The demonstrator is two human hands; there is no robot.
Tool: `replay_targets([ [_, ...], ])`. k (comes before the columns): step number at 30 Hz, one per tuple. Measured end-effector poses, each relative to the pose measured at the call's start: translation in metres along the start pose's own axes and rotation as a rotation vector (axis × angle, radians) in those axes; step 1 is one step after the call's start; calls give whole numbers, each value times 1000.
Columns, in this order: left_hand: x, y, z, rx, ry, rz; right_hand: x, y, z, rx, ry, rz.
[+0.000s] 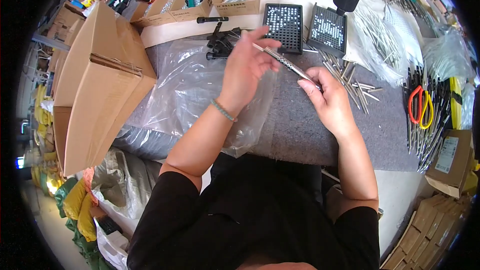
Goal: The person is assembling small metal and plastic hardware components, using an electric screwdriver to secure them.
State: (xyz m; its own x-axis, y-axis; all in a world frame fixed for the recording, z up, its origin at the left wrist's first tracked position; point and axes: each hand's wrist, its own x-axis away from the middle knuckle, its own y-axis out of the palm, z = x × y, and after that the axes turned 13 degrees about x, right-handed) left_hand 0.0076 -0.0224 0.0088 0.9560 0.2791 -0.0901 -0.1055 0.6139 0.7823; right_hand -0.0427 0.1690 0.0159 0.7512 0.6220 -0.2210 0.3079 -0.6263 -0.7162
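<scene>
Rod [285,62] held between both hands above grey mat [295,125].
Left hand [246,65] pinches its upper end, fingers spread; right hand [325,97] grips lower end. Loose rods [357,87] lie just beside.

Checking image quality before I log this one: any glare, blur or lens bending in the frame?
Head view: strong fisheye bending, so the cardboard box and table edges curve near the black rim. Light is even, shadows soft. Glare shows on the clear plastic bag. The left hand, right hand and the thin metal rod they hold are fairly sharp; things at the edges are smeared.
</scene>
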Motion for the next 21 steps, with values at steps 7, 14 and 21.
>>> replay_targets([
  [7, -1, 7, -4, 76, -43, -70, -4, -3, 0, -94, 32, -26],
  [14, 6, -1, -22, -8, -164, -66, -6, 7, 6, -403, 6, 78],
  [21, 2, -14, -13, 111, -112, -8, -4, -11, 8, -310, 105, 44],
])
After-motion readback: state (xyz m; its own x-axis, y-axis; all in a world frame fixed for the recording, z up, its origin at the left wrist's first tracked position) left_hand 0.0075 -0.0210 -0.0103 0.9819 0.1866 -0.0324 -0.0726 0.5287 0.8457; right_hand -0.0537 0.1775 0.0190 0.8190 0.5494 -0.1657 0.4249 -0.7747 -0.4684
